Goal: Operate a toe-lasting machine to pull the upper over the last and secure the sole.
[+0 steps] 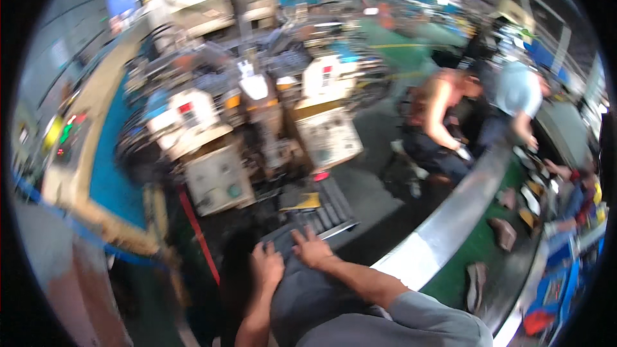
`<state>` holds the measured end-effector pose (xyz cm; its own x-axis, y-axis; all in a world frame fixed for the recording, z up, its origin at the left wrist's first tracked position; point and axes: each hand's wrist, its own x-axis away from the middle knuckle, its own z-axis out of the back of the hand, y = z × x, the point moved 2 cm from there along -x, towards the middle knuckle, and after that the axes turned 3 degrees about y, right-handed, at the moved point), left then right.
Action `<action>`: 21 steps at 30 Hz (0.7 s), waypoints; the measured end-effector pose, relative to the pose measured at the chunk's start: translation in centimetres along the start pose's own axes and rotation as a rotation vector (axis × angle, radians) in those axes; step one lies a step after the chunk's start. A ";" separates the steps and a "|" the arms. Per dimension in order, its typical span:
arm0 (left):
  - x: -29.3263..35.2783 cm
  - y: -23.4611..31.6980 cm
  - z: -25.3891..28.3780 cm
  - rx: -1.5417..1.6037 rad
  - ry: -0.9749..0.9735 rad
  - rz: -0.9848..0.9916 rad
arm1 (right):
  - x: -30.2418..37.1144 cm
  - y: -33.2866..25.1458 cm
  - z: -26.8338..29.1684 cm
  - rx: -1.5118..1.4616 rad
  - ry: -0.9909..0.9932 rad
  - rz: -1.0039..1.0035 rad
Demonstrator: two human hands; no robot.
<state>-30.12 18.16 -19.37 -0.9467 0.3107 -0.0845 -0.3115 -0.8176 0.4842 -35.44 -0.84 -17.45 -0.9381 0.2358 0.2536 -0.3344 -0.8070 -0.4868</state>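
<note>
My left hand (268, 265) lies near the knee of my dark trousers (299, 299), its fingers stretched forward and slightly apart. Beside it, my right hand (313, 250) rests on the same dark cloth, fingers spread. Nothing shows in either hand, though the picture is blurred. Just ahead of my hands stands a low rack of dark bars (328, 209) with a yellow piece (302, 202) at its left end.
Two-headed machinery with pale control boxes (220, 180) stands ahead. To the right, a metal-edged conveyor (443, 218) with a green belt carries several shoes (503, 234). Two people (440, 106) sit along it. A blue-topped bench (119, 173) curves along the left.
</note>
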 end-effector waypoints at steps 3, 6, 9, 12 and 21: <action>-0.5 0.5 -0.7 -0.034 -0.074 -0.087 | -0.2 0.1 0.2 0.150 -0.030 -0.034; -0.6 0.5 -0.9 -0.023 -0.011 -0.072 | 0.0 -0.2 0.4 0.107 0.007 -0.045; -0.9 -0.2 -1.0 -0.066 -0.076 -0.046 | -0.2 -0.7 0.1 0.087 -0.057 -0.049; -1.4 -0.1 -1.2 -0.099 -0.136 -0.074 | -0.4 -0.6 0.0 0.109 -0.088 -0.077; -2.0 1.5 -1.8 -0.230 -0.341 0.095 | -0.7 -0.4 -0.2 0.103 -0.073 -0.063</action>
<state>-28.85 15.44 -20.03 -0.9029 0.3401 0.2628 -0.2711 -0.9251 0.2657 -34.66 -0.53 -17.60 -0.9053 0.2507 0.3429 -0.3780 -0.8439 -0.3807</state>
